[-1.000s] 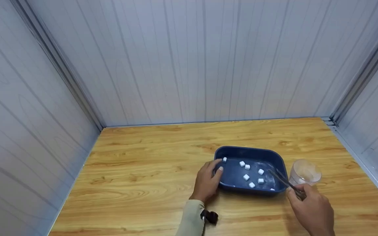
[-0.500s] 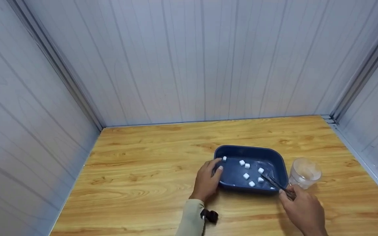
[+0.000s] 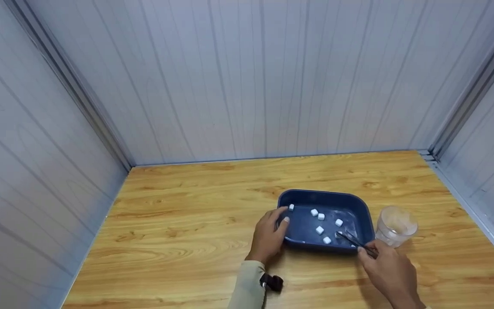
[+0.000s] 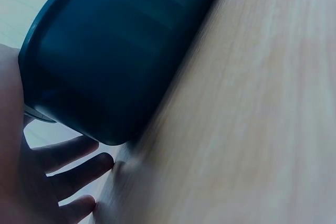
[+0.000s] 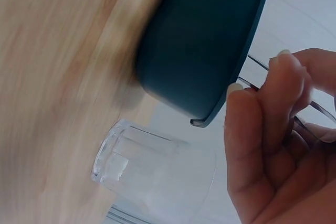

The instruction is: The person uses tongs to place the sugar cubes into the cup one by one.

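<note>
While fingers of the right hand [image 3: 390,269] pinch metal tweezers [image 3: 358,243], their tips are at a white cube [image 3: 338,234] inside the blue tray [image 3: 324,197] | left hand [image 3: 267,236] holds the tray's left end | other white cubes [image 3: 319,230] lie scattered around | clear cup [image 3: 396,224] stands just beside, on the desk [image 3: 187,223]
</note>
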`<action>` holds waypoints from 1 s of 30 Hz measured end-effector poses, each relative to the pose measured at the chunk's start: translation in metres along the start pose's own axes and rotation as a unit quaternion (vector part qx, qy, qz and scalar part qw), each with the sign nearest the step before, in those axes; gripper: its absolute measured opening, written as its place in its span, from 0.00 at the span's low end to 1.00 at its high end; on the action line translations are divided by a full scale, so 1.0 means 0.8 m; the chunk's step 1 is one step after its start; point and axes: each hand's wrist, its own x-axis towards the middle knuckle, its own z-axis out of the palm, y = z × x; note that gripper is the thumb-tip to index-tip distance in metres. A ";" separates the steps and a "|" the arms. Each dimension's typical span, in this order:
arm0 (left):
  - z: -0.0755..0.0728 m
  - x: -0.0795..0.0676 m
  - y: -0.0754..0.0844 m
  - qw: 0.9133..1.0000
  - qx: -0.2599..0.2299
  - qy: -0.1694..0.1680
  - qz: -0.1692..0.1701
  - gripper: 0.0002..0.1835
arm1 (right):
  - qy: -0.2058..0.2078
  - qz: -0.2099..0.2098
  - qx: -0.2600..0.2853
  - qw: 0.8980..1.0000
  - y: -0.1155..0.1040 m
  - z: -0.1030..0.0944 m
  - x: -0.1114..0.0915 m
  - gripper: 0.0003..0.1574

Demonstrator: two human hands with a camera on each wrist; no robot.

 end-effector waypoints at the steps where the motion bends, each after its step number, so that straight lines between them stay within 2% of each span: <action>1: 0.000 0.000 0.000 1.000 -0.001 0.000 -0.001 0.19 | 0.000 -0.002 -0.002 1.000 0.000 0.001 0.001 0.14; 13: 0.000 0.001 -0.002 1.000 -0.003 0.008 0.008 0.18 | -0.031 0.005 -0.012 0.999 -0.006 0.001 0.010 0.16; 19: 0.000 0.001 0.000 1.000 -0.004 0.001 -0.005 0.19 | -0.029 0.004 -0.016 0.999 -0.006 0.000 0.011 0.16; 26: 0.001 0.002 -0.003 1.000 0.002 0.000 0.003 0.19 | -0.008 -0.017 -0.014 1.000 -0.005 0.001 0.009 0.15; 30: 0.000 0.001 -0.003 1.000 0.002 0.001 0.002 0.19 | -0.010 -0.019 -0.019 1.000 -0.005 0.001 0.011 0.14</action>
